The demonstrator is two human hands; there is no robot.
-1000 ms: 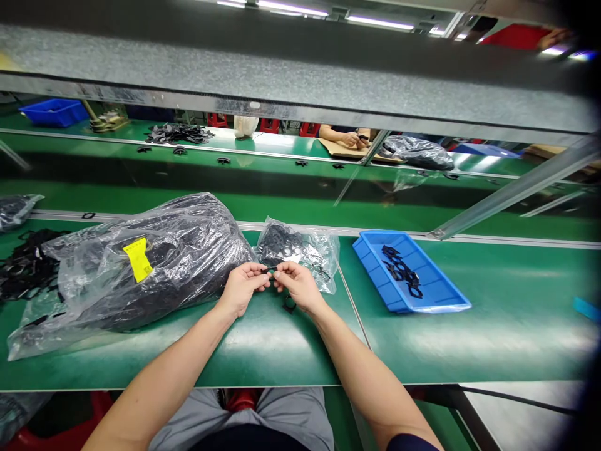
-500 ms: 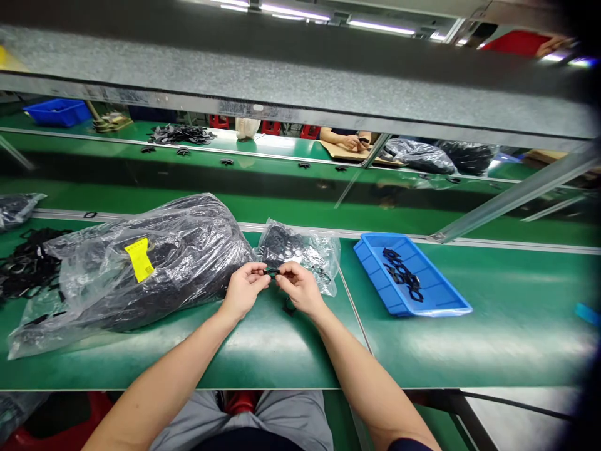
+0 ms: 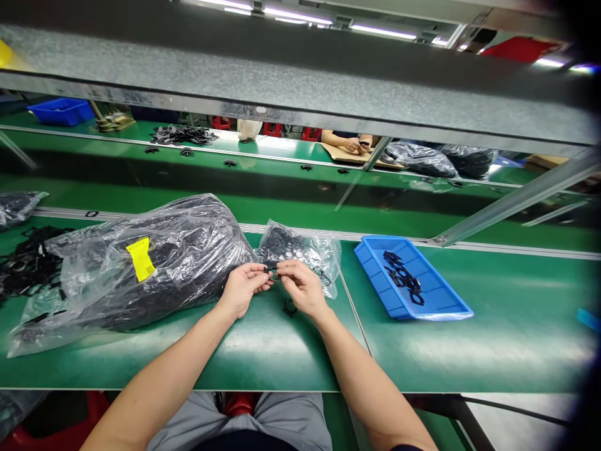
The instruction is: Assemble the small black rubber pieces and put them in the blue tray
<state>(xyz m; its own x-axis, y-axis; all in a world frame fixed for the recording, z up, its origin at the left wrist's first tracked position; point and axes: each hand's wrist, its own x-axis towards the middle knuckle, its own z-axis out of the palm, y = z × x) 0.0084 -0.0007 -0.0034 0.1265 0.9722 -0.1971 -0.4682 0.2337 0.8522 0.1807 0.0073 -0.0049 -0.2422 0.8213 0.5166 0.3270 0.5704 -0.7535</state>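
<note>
Between my two hands is a small black ring-shaped part, pinched at its left side by my left hand and at its right side by my right hand. Both hands are closed, with fingertips partly covering the part. Another black ring-shaped part lies on the green table just below my right hand. Behind my hands rests a small clear bag of black pieces. To the left of my left hand lies a large clear bag full of dark items, with a yellow label.
A blue tray with several black parts stands at right. Loose black parts are heaped at far left. A metal strut slants down at right under a grey overhead beam. Across the bench, a person's hands hold something dark.
The black part between my hands has been tilted, so its ring opening shows more now. My right fingers have shifted slightly; the view has moved a little.
</note>
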